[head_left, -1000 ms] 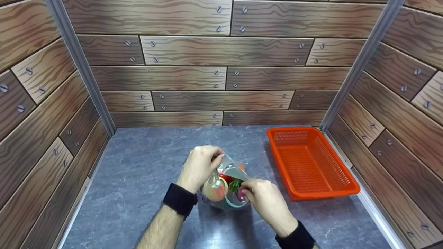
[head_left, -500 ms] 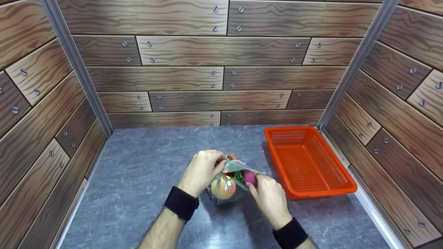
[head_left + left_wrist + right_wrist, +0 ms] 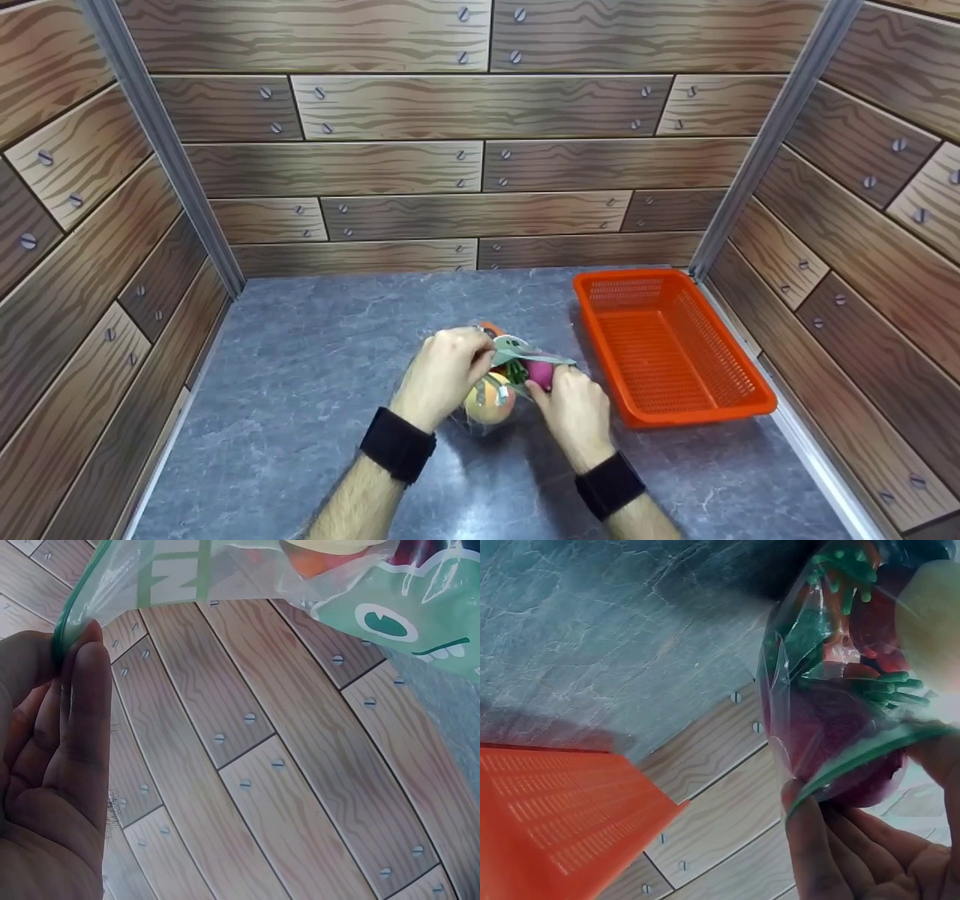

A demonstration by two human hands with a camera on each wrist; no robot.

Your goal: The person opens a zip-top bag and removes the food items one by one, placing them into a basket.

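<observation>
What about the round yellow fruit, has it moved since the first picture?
Yes: in the head view, the round yellow fruit has shifted right against the back wall, toward the orange basket.

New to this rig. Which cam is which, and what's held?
No robot here: a person works with bare hands. The wide picture comes from a head camera looking forward and down; the two close-ups come from cameras on the left and right wrists. The left hand and right hand each pinch the edge of a clear, green-printed bag. Inside are a yellowish round item, a purple item and others. An orange basket stands on the grey surface, at right. Whether the bag touches it is hard to tell.
</observation>
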